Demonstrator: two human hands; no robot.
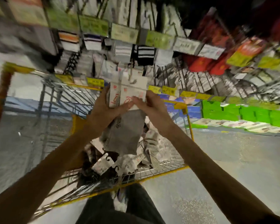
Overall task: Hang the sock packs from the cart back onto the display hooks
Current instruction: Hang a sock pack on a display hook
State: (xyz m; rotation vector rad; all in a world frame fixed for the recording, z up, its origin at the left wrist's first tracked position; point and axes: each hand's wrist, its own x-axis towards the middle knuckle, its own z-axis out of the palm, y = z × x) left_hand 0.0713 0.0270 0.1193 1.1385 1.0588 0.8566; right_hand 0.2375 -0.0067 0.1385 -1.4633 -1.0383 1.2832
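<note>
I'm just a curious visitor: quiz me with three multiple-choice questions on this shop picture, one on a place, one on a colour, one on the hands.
1. Where is the grey sock pack? A) over the cart B) on the floor C) on a shelf
2. What colour is the cart's frame? A) blue B) yellow C) red
3. Who holds the pack? A) one hand B) both hands C) neither
Answers: 1 A, it is held over the cart's basket; 2 B, its rails are yellow; 3 B, left hand and right hand pinch its card.
</note>
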